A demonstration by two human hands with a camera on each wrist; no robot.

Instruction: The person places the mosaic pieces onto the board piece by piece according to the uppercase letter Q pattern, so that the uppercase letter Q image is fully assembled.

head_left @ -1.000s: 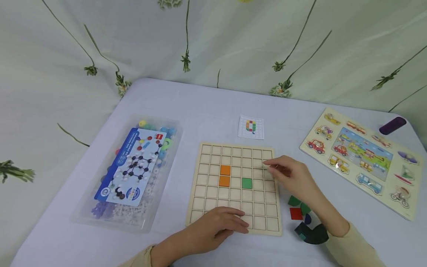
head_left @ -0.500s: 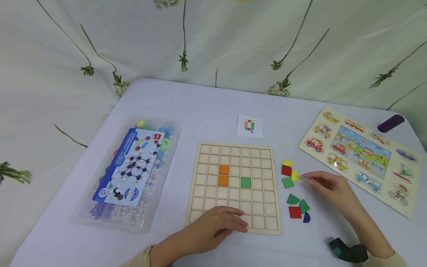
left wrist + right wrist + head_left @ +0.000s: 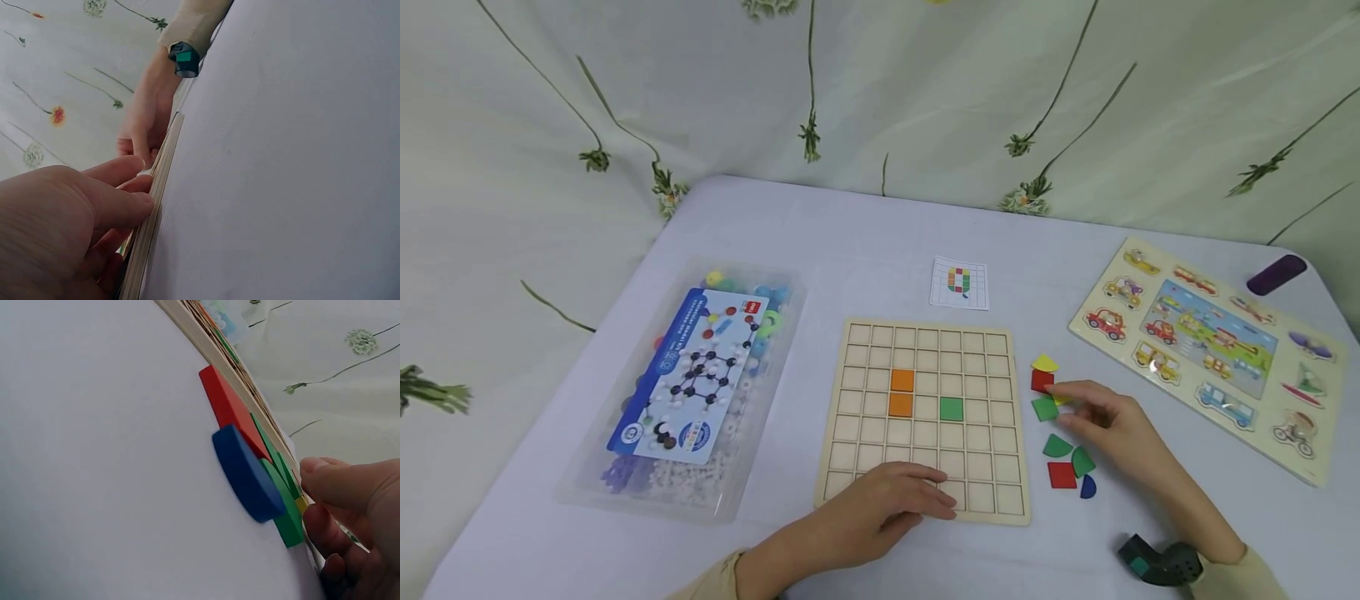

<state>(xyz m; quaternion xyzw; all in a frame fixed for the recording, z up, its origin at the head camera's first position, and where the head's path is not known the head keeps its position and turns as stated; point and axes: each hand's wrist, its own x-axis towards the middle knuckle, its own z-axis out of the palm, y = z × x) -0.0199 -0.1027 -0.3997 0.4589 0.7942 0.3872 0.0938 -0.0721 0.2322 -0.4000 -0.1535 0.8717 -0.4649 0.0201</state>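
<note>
A clear plastic box (image 3: 727, 498) with a blue-and-white label (image 3: 700, 375) lies at the left of the frame. At lower centre, the left hand (image 3: 880, 512), fingers loosely extended, rests on the lower edge of a square pale wooden grid board (image 3: 951, 462) bearing two orange square tiles (image 3: 901, 405) and one green square tile (image 3: 951, 409). Right of centre, the right hand's (image 3: 1112, 425) thumb and fingers narrow at a partly hidden yellow tile (image 3: 1061, 400); whether they grip it, I cannot tell.
</note>
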